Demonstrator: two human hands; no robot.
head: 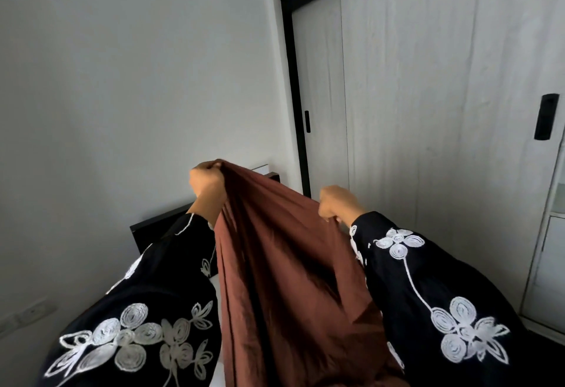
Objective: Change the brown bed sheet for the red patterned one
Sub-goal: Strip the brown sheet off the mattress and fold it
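The brown bed sheet (pixel 287 279) hangs in long folds in front of me, lifted off the bed. My left hand (pixel 206 183) grips its top edge high up, fingers curled round a bunched corner. My right hand (pixel 337 204) grips the same edge lower and to the right, fist closed on the cloth. Both arms wear black sleeves with white embroidered flowers. A strip of bare white mattress (pixel 216 284) shows between my left sleeve and the sheet. No red patterned sheet is in view.
A black headboard (pixel 159 223) stands against the white wall (pixel 122 96) at the left. A white wardrobe with black-framed sliding doors (pixel 428 111) fills the right. A wall socket (pixel 32 313) sits low at the far left.
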